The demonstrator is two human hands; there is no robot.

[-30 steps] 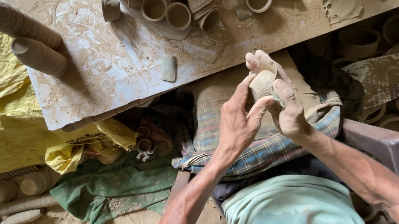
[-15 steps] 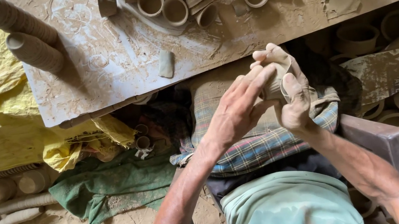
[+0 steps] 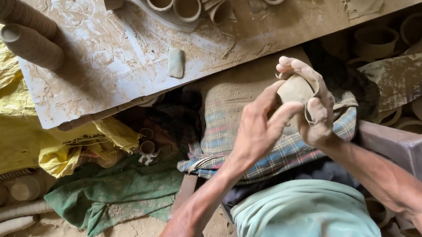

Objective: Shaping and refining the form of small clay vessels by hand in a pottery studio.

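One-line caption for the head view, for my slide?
Both hands, left hand and right hand, press a clay piece above a checked cloth, below the board of clay cups.

The person has bare forearms, a green shirt [image 3: 304, 218], a checked cloth [image 3: 259, 127] on the lap, and clay-smeared hands.

Soft even daylight, sharp focus

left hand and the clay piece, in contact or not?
Touching. The head view shows the left hand with its fingers pressed against the side of the clay piece, which the right hand cups from the other side.
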